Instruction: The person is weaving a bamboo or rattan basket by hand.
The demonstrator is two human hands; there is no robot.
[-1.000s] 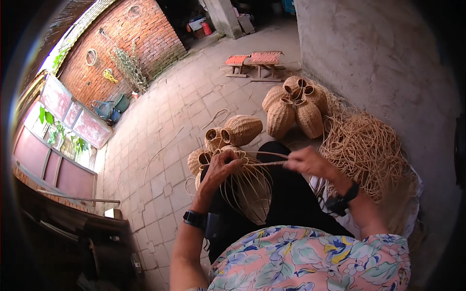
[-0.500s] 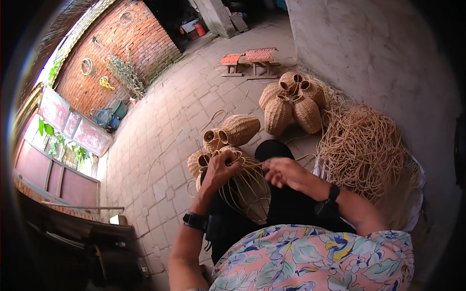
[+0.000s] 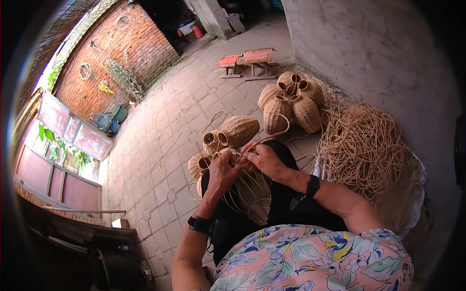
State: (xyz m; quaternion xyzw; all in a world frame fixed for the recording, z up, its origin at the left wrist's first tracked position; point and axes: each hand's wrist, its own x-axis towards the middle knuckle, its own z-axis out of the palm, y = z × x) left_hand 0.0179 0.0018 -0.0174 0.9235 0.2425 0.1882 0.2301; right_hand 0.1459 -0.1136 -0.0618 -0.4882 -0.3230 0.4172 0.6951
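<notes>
An unfinished basket (image 3: 256,201) of thin, spaced tan strands rests between my knees, its ribs spreading down toward my lap. My left hand (image 3: 224,169) is closed at its far end, gripping the gathered ribs. Right beside it, my right hand (image 3: 264,160) pinches a cord-like weaving strand, whose loose length (image 3: 285,125) arcs up and away past my right knee. The fingertips of both hands nearly meet, so the exact spot where strand and ribs cross is hidden.
Woven baskets (image 3: 240,131) with narrow mouths lie just beyond my left knee; another cluster of baskets (image 3: 307,114) stands farther right. A big tangled heap of strands (image 3: 364,145) fills the right side by the grey wall (image 3: 364,53). Low stools (image 3: 257,57) stand on the paved floor (image 3: 170,145).
My right hand has moved left and away from me, from above my right thigh to beside my left hand. A strand now loops up beyond it. My left hand stays at the basket.
</notes>
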